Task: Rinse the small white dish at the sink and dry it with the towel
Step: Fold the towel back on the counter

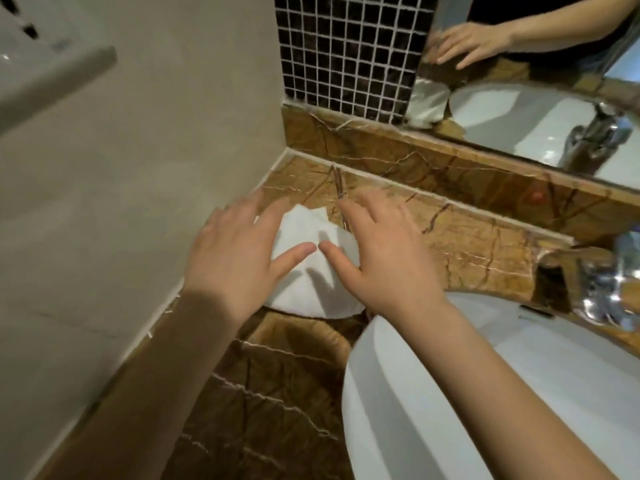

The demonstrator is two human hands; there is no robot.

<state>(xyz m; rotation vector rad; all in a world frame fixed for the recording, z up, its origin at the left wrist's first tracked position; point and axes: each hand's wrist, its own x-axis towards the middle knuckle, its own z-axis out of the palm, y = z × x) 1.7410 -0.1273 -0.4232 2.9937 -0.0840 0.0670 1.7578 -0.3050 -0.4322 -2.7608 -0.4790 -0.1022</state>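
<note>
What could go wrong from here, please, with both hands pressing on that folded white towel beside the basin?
The small white dish is not visible; if it sits under the folded white towel, pressing with the left hand and right hand could crack it. The towel also lies near the white ceramic basin rim, so it might slide in and get wet.

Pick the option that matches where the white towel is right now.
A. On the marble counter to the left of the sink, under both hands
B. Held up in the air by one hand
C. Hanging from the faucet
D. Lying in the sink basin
A: the white towel lies on the brown marble counter left of the sink, with the left hand and right hand spread flat on it.
</note>
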